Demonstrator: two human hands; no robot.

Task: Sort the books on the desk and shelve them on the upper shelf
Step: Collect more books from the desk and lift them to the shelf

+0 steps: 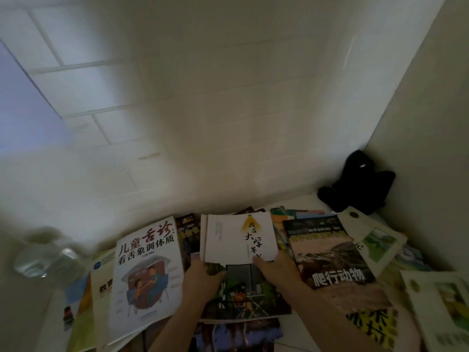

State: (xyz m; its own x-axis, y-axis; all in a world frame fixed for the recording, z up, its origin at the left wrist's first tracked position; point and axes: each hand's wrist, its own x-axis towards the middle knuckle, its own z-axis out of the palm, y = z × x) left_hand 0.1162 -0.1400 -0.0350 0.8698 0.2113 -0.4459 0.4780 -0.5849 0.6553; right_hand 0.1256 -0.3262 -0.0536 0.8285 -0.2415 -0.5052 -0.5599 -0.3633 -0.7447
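Both hands hold the white paperback (238,237) by its lower corners, left hand (200,278), right hand (276,273), above books strewn over the desk (299,334). Clear glass jar (48,252) at left, contents unclear.

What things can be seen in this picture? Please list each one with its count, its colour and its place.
white book with yellow lamp: 1, white, centre, held at its near edge by both hands
child tongue-diagnosis book: 1, white with red and black title, left of centre
reptile book: 1, dark cover, right of centre
green illustrated book: 1, green and dark, under the hands
pale books with green pictures: at least 2, right side
glass jar: 1, clear, blurred, far left
black object: 1, back right corner
tiled wall: white, behind
left hand: 1, grips the white book
right hand: 1, thumb on its cover
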